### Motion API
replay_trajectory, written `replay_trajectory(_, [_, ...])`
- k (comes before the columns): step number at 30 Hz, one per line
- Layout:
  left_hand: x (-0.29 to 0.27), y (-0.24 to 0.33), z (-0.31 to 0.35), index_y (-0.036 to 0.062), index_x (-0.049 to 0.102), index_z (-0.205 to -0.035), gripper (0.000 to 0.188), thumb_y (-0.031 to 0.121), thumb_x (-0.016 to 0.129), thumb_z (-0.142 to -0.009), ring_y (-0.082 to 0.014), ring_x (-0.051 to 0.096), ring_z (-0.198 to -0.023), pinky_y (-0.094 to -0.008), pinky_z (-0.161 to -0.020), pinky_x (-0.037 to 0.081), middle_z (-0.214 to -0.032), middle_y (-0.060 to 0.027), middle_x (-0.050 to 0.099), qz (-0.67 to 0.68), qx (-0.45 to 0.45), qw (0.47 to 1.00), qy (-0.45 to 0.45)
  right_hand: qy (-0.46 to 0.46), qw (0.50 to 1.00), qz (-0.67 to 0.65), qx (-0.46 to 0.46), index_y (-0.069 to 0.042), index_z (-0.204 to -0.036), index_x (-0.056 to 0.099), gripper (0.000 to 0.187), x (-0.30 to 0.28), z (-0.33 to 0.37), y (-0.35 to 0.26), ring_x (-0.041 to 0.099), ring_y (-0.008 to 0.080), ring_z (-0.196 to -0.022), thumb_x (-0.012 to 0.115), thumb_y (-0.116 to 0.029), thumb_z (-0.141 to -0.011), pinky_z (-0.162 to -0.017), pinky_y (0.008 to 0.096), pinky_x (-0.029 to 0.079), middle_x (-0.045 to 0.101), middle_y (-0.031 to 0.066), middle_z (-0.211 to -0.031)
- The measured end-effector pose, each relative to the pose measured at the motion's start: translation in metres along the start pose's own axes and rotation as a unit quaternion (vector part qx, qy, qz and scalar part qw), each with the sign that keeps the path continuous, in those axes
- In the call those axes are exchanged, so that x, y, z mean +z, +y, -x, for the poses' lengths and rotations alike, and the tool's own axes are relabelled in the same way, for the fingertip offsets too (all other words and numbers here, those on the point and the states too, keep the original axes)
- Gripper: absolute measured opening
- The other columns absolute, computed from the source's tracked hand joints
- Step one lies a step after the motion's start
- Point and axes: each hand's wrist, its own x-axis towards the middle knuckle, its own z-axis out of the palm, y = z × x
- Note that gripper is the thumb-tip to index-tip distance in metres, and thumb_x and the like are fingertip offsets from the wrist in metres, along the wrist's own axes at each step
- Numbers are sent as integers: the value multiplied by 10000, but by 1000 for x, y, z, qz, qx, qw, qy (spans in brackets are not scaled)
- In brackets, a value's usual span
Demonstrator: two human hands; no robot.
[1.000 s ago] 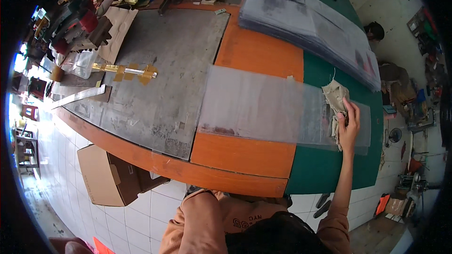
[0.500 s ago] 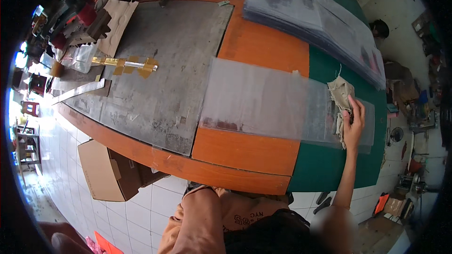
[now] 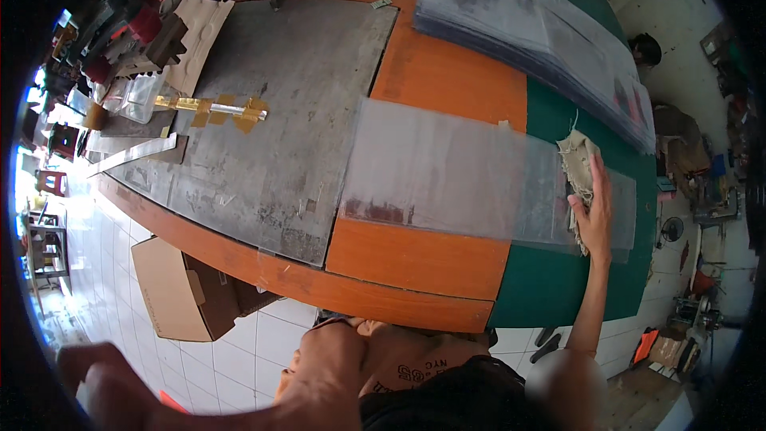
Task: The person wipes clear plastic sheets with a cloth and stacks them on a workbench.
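Observation:
My right hand grips a crumpled beige rag with frayed edges, its fingers along the far side and its thumb on the near side. The rag rests on the right part of clear, hazy plastic sheets, which lie flat across the table's orange and green parts. Dark smudges mark the sheets' lower left corner. Off the table, at the lower left rim, is my left hand, dark and blurred with bent fingers; whether it holds anything cannot be made out.
A thick stack of clear plastic sheets lies at the far right of the table. A grey metal plate covers its left part, with gold-taped strip and a metal ruler on it. An opened cardboard box stands below the near edge.
My left hand has risen further into view at the lower left. My right hand has shifted slightly on the rag, its fingers now straighter. The plastic sheets have stayed in place.

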Motion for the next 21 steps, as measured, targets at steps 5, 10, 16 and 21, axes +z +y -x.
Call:
replay_trajectory(5, [52, -57, 7, 62, 386, -1243, 832, 565, 649, -635, -366, 407, -1111, -521, -986, 234, -1197, -189, 421, 125, -13, 989, -77, 30, 998, 22, 51, -118, -1212, 482, 514, -5, 1, 11, 484, 288, -1035, 670, -124, -733, -883, 375, 399, 474, 117, -1156])
replay_trajectory(10, [70, -62, 32, 58, 378, -1263, 923, 615, 668, -587, -399, 295, -1240, -552, -1030, 154, -1296, -231, 343, 20, -55, 964, -259, 32, 996, -85, 20, -76, -1040, 585, 346, -6, -24, -19, 558, 255, -863, 633, -14, -703, -735, 336, 476, 543, 89, -964])
replay_trajectory(16, [82, -66, 32, -14, 389, -1255, 791, 563, 536, -734, -356, 303, -1252, -493, -1024, 211, -1315, -212, 358, -113, -46, 953, -276, -48, 952, -168, -253, -77, -863, 602, 174, 24, -64, -158, 506, 227, -997, 638, -131, -701, -790, 370, 445, 530, 85, -1035])
replay_trajectory(21, [90, -64, 27, -55, 428, -1201, 650, 438, 542, -793, -304, 437, -1171, -461, -995, 259, -1243, -206, 455, -204, -41, 948, -240, -27, 938, -154, -308, -66, -744, 574, 201, 71, -45, -157, 469, 218, -1033, 647, -240, -679, -814, 388, 422, 515, 72, -1085])
